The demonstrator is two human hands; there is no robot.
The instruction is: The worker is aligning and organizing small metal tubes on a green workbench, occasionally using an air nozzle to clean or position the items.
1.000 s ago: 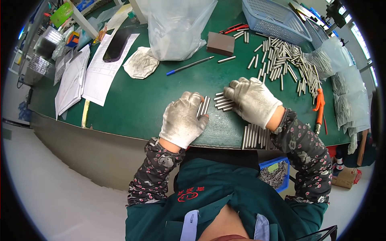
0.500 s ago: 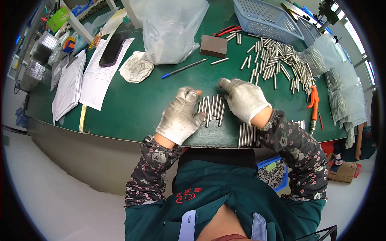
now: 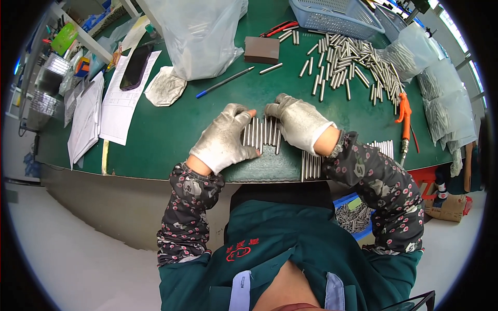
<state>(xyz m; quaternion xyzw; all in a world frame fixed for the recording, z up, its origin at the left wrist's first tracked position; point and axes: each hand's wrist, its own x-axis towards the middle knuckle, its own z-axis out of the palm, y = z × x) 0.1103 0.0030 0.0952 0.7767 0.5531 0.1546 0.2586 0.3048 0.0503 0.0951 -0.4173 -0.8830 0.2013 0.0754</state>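
Surface (image 3: pixel 171 129) dark green. Gloves on left hand (image 3: pixel 224 137) and right hand (image 3: pixel 296 122) grey-white, dirty. Metal rods (image 3: pixel 262 133) between them shiny silver. Sleeves (image 3: pixel 192 207) black with small pink flowers. Pen (image 3: pixel 224 82) at 12 o'clock blue. Basket (image 3: pixel 337 18) light blue. Tool (image 3: pixel 403 111) at 2 o'clock orange.

Bare green mat (image 3: pixel 171 129) lies open to the left of the left hand (image 3: pixel 224 139), as far as the papers (image 3: pixel 122 98). Ahead of both hands a strip of mat is free up to the pen (image 3: pixel 224 83), a loose rod (image 3: pixel 271 68) and the brown block (image 3: pixel 261 50). The plastic bag (image 3: pixel 199 31) blocks the far middle. Right of the right hand (image 3: pixel 295 120), the rod pile (image 3: pixel 353 59) and the orange tool (image 3: pixel 403 116) crowd the way; a rod row (image 3: pixel 311 165) lies along the near edge.
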